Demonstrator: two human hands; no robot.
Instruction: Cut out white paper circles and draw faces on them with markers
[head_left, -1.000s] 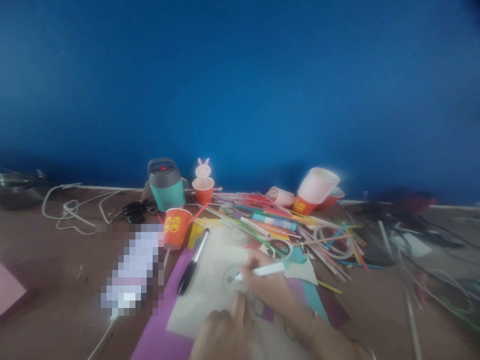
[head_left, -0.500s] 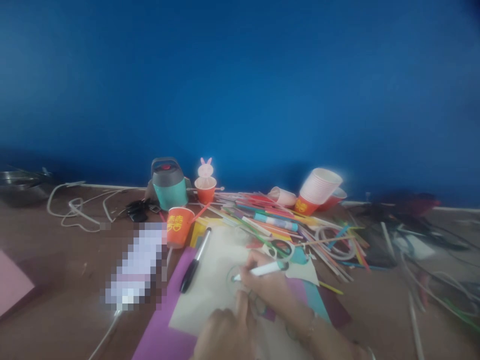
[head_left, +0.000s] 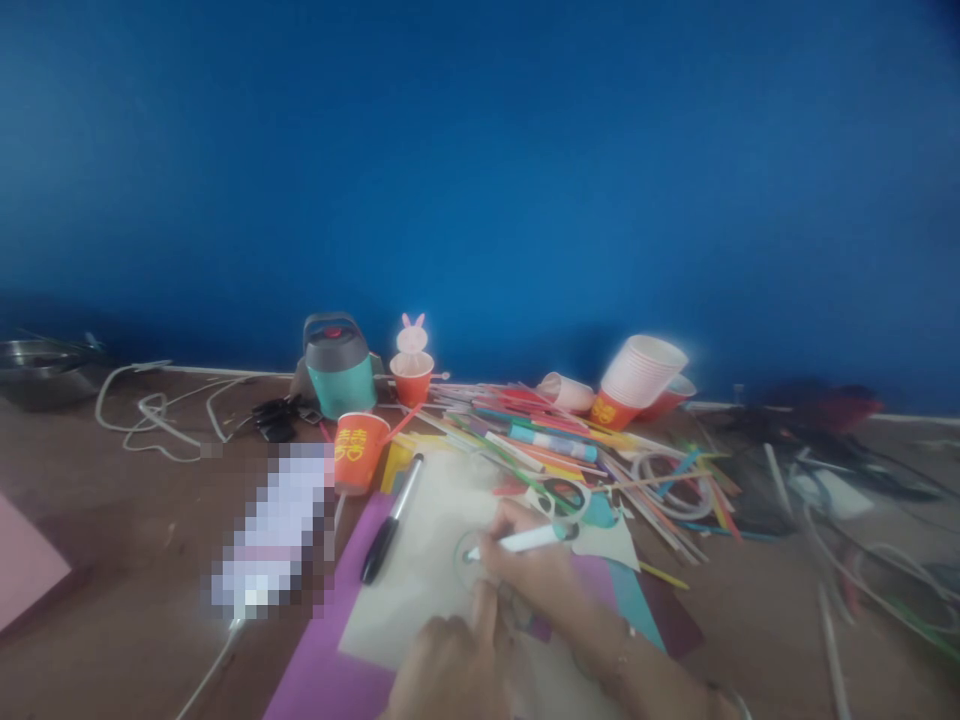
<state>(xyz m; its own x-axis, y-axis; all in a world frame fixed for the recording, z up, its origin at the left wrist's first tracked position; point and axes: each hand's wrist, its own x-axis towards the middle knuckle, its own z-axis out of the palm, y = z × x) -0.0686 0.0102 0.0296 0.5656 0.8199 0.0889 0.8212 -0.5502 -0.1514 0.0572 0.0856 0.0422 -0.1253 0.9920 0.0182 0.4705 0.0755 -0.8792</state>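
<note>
My right hand is closed round a white marker pen with a green end. Its tip rests on a pale sheet of paper, inside a small drawn circle with a dark spot by the tip. My left hand lies on the near part of the sheet, index finger stretched forward beside the circle, other fingers bent. A black-and-silver pen lies on the sheet's left side. Just beyond my right hand are scissors. Purple paper shows under the sheet.
Orange paper cups, a teal flask and a cup with a rabbit cutout stand beyond the paper. Loose coloured strips and stacked cups lie to the right. A blurred-out phone with a cable is left.
The dark spot at the marker's tip looks slightly darker. Both hands stay practically where they were.
</note>
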